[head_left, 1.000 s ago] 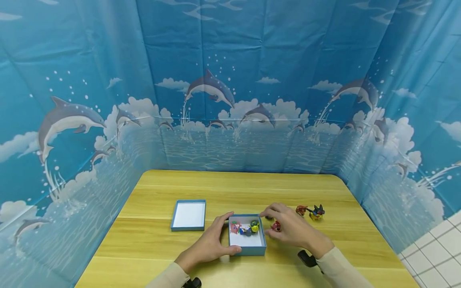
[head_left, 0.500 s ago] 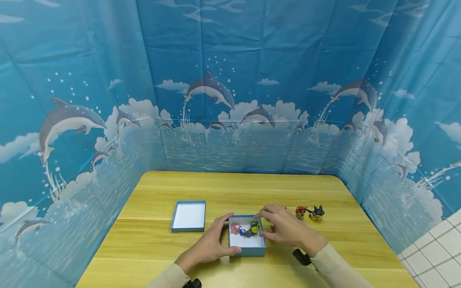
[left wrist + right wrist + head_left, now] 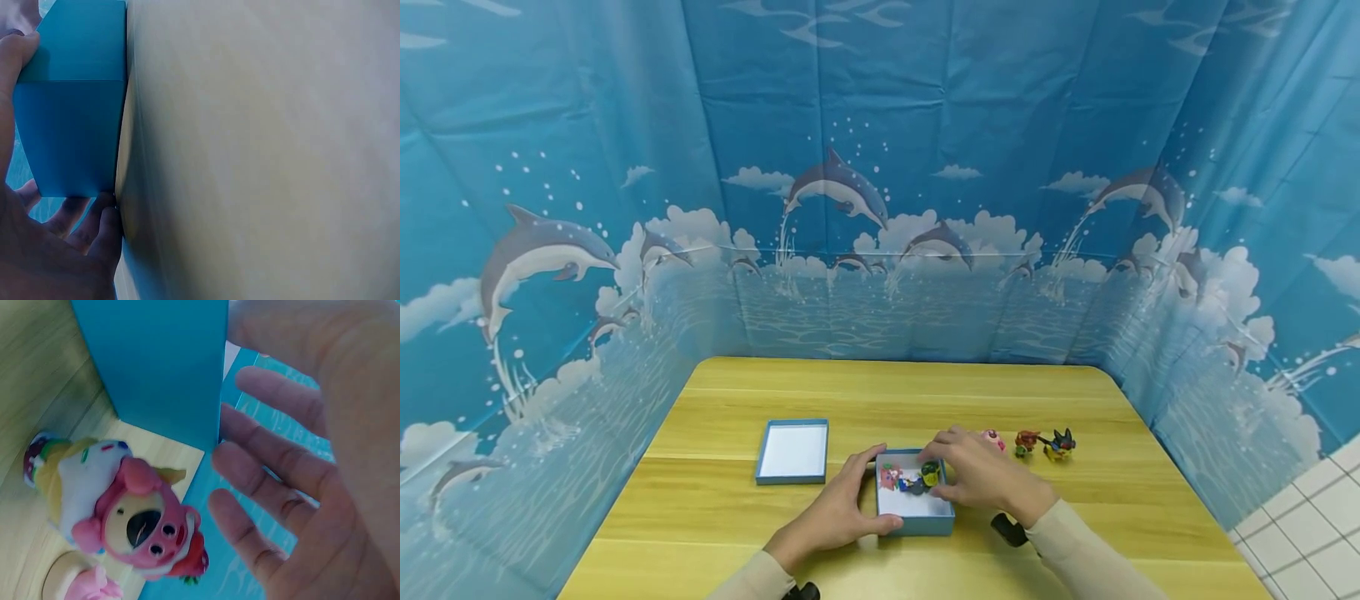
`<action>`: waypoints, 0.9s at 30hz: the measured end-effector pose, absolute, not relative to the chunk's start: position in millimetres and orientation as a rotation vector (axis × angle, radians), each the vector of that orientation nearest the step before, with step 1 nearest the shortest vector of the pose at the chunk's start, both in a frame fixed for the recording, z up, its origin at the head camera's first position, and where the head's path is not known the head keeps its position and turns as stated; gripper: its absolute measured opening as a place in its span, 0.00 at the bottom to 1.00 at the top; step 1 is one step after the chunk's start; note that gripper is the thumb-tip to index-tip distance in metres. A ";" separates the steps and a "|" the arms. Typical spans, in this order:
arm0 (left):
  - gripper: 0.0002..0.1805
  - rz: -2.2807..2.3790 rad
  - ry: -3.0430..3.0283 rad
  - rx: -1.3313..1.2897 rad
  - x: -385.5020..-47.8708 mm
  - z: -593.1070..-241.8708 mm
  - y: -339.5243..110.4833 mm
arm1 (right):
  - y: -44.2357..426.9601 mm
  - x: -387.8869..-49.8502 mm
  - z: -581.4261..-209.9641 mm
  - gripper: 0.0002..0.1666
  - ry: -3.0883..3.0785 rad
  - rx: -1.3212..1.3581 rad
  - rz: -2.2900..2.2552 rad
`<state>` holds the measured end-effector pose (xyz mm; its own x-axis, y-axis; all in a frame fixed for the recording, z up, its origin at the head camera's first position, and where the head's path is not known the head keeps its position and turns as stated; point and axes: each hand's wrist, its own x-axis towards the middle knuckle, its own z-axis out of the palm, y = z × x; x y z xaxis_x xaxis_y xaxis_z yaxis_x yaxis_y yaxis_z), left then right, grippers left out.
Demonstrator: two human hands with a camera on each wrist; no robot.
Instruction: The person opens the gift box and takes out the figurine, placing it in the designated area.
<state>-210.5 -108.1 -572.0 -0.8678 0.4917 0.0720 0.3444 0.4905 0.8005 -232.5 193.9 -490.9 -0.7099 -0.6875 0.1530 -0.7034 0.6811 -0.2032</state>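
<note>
My left hand holds the left side of a small open blue box with a white inside. Its thumb is at the front corner and its fingers lie along the far side. Inside the box lie a pink figurine, a grey-and-blue one and a yellow-green one. Over the box's right wall reaches my right hand, thumb and fingertips either side of the yellow-green figurine; contact is unclear. In the right wrist view its other fingers are spread, near a pink bear figurine outside the box.
The blue-rimmed lid lies inside up on the wooden table, left of the box. Right of the box stand a pink figurine, a red-brown one and a black-eared one. A dolphin-print curtain surrounds the table.
My right hand has moved left, from beside the box to over its right wall, uncovering the pink figurine behind it. My left hand and the box have stayed put.
</note>
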 end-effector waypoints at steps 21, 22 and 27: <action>0.64 1.305 2.577 0.725 -210.8 -571.4 -108.0 | 179.5 -236.7 -491.0 0.21 -2.863 1.122 0.279; 0.64 1.307 2.577 0.725 -210.8 -571.4 -108.1 | 179.2 -236.5 -491.0 0.21 -2.864 1.117 0.282; 0.65 1.322 2.570 0.723 -210.4 -572.3 -108.4 | 176.8 -236.1 -491.8 0.19 -2.850 1.110 0.293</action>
